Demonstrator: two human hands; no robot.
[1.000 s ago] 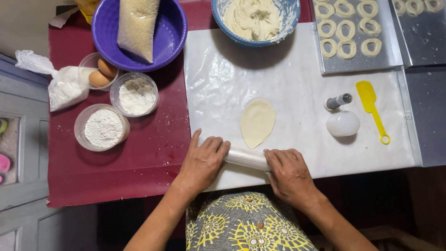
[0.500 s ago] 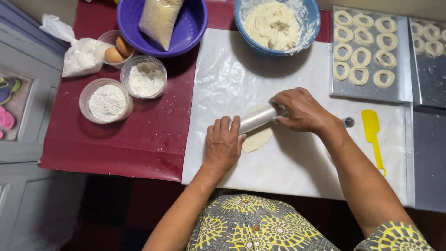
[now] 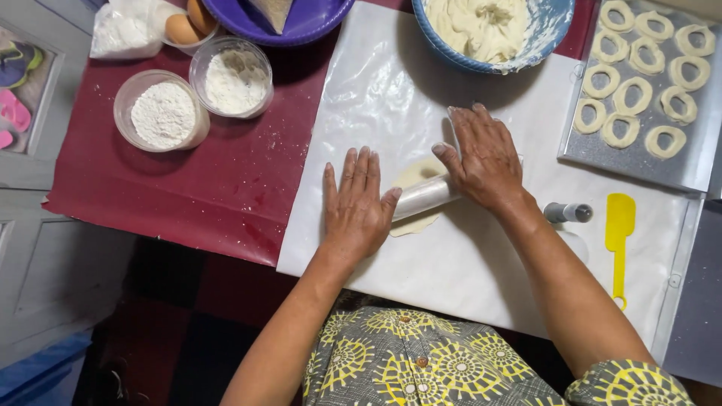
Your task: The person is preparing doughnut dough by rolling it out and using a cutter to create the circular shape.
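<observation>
We're mid roll-out: both hands press flat on a slim pale plastic-wrapped rolling pin (image 3: 425, 197), lying w/ its right end tilted far, across a thin oval of pale dough (image 3: 416, 197) on the white plastic sheet (image 3: 376, 90) covering the bench. Left hand (image 3: 359, 204) open, palm on the pin's near-left end, no closed grip; right hand (image 3: 485, 158) likewise flat, fingers spread over the far-right end. Next move, we judge, calls for even pressure so the oval thins w/o tearing. Tray of dough rings (image 3: 639, 162) sits far right.

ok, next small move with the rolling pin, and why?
Probably roll the rolling pin toward the body. Both palms, left hand and right hand, press flat on it, and the dough piece beneath looks small and oval, so another pass should thin it.
</observation>
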